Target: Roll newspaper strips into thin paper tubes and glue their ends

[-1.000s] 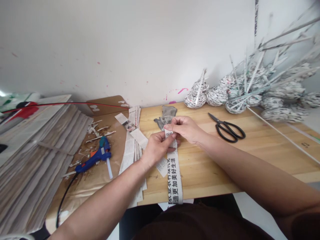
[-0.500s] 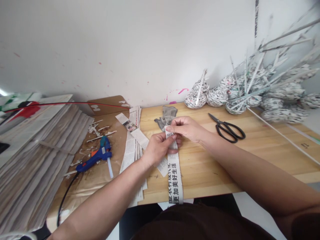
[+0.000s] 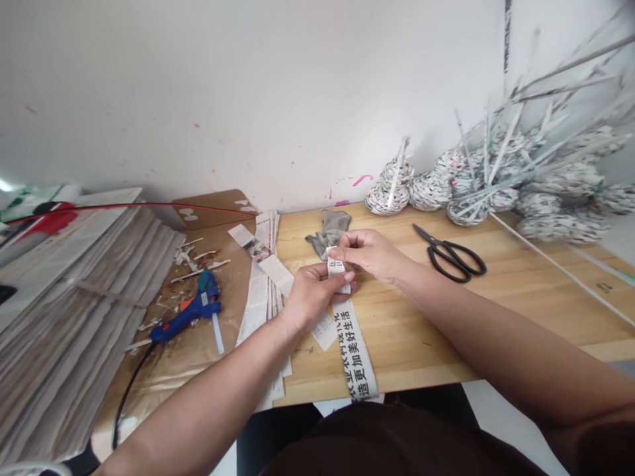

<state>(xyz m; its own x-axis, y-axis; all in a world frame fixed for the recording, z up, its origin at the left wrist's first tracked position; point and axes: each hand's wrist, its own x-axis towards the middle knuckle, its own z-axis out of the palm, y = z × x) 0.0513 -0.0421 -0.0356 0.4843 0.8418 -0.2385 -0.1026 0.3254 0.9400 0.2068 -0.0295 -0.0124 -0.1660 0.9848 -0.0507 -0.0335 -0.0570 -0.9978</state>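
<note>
A long newspaper strip with large dark characters runs from my hands down past the table's front edge. My left hand grips it near its upper end, thumb on top and fingers underneath. At the very tip, my right hand pinches the paper between thumb and fingers. Just behind the fingertips lies a crumpled grey cloth. More cut newspaper strips are spread left of my left hand, one loose piece reaching beneath my left wrist.
Black scissors rest on the wooden table at right. Woven paper shapes line the wall. A blue glue gun sits on brown paper at left, beside a tall newspaper stack. Thin paper sticks jut out at upper right.
The strip's lower end has swung to the right and now slants. My left thumb has shifted slightly on the paper. Both hands still hold the strip.
</note>
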